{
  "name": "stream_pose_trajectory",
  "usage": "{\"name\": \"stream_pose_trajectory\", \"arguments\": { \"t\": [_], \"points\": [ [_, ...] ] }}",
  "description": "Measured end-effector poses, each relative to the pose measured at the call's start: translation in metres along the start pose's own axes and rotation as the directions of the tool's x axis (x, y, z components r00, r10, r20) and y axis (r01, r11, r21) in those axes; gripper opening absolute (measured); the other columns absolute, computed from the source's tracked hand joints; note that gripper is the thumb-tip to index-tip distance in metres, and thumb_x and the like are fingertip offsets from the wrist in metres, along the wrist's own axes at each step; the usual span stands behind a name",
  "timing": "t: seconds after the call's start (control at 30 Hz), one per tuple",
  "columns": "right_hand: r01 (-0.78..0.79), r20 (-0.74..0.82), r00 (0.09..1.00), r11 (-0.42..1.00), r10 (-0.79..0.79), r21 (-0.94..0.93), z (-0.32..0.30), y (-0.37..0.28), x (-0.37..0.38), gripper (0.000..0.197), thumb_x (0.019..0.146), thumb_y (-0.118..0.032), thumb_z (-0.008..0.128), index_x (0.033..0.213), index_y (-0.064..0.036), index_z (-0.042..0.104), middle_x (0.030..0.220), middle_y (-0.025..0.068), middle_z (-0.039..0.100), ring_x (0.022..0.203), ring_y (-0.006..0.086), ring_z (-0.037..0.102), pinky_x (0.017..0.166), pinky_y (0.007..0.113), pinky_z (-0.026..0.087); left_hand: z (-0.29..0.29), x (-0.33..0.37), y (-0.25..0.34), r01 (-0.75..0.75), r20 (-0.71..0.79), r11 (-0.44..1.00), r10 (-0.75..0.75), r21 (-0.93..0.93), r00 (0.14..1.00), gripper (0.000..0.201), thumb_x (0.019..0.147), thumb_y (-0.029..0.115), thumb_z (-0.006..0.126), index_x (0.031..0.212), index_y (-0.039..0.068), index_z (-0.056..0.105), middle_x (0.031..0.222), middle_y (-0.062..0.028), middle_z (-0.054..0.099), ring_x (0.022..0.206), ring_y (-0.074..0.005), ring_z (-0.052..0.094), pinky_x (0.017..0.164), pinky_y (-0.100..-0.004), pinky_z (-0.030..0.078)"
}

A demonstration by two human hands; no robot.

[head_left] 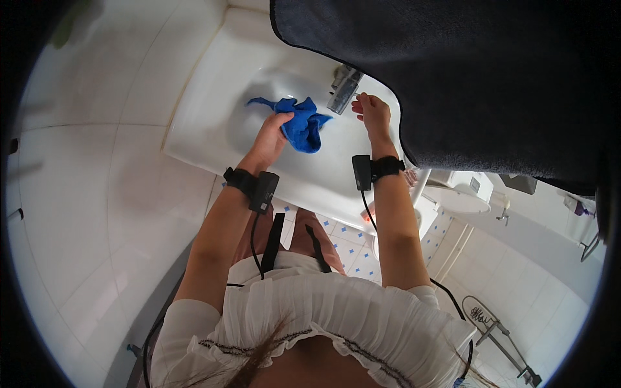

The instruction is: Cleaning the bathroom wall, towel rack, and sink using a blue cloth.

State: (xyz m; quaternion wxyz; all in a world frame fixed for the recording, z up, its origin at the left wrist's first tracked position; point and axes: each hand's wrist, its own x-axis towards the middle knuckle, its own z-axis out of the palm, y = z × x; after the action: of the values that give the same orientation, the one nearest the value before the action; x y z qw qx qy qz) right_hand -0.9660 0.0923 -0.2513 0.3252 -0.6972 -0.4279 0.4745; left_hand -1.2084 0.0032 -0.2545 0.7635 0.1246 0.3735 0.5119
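one blue cloth (302,129) | in left hand (272,136) | right hand (374,115) by faucet (345,92)

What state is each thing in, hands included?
Left hand: closed on the blue cloth
Blue cloth: bunched, held over the sink
Right hand: fingers curled, beside the faucet; grip unclear
Faucet: flow unclear
Sink: fill unclear
Dark fabric: spread out

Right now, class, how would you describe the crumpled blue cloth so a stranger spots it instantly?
Find the wide, glossy white washbasin, then the silver metal faucet at its far side. Left of that, the bare left hand holds the crumpled blue cloth. Its vivid blue stands out from the white washbasin and silver metal faucet.
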Motion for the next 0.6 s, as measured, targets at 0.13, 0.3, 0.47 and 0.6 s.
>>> {"name": "stream_pose_trajectory", "arguments": {
  "t": [0.13,0.3,0.47,0.6],
  "points": [
    [-0.198,0.004,0.980,0.975,0.199,-0.100,-0.002,-0.009,0.000,0.039,0.098,-0.034,0.053,0.090,0.0007,0.069,0.078,0.0073,0.071,0.068,0.0140,0.068,0.061,0.026,0.051,-0.002,0.004,-0.002,0.013,-0.048,1.000,-0.011,0.029,0.999,0.041,0.092,0.026,0.055,0.125,0.001,0.051,0.122,-0.0108,0.061,0.115,-0.0235,0.058,0.104,-0.0371,0.040],
    [-0.214,0.094,0.973,0.976,0.209,0.046,0.004,-0.002,0.009,0.043,0.102,-0.036,0.043,0.093,-0.0003,0.066,0.080,0.0087,0.070,0.067,0.0163,0.067,0.061,0.029,0.053,0.011,0.013,0.004,0.020,0.031,0.996,-0.023,0.090,0.999,0.042,0.092,0.028,0.054,0.123,-0.001,0.049,0.125,-0.0141,0.059,0.115,-0.0258,0.057,0.104,-0.0388,0.039],
    [-0.138,-0.001,0.990,0.982,0.139,-0.125,0.006,-0.018,-0.001,0.035,0.101,-0.031,0.048,0.093,-0.0014,0.065,0.079,0.0081,0.070,0.067,0.0156,0.066,0.062,0.028,0.053,0.017,0.026,0.000,0.118,0.062,0.993,-0.119,0.021,0.991,0.034,0.096,0.016,0.052,0.126,0.002,0.045,0.123,-0.0145,0.057,0.113,-0.0264,0.059,0.098,-0.0390,0.046],
    [0.070,-0.088,0.992,0.982,-0.086,-0.175,0.004,-0.010,0.002,0.021,0.097,-0.021,0.055,0.095,-0.0023,0.065,0.082,0.0078,0.071,0.070,0.0145,0.069,0.063,0.026,0.054,0.020,0.027,-0.019,0.110,0.037,0.993,-0.111,0.035,0.993,0.032,0.097,0.014,0.050,0.128,0.004,0.045,0.125,-0.0136,0.056,0.116,-0.0265,0.057,0.097,-0.0424,0.047]
  ]
}}
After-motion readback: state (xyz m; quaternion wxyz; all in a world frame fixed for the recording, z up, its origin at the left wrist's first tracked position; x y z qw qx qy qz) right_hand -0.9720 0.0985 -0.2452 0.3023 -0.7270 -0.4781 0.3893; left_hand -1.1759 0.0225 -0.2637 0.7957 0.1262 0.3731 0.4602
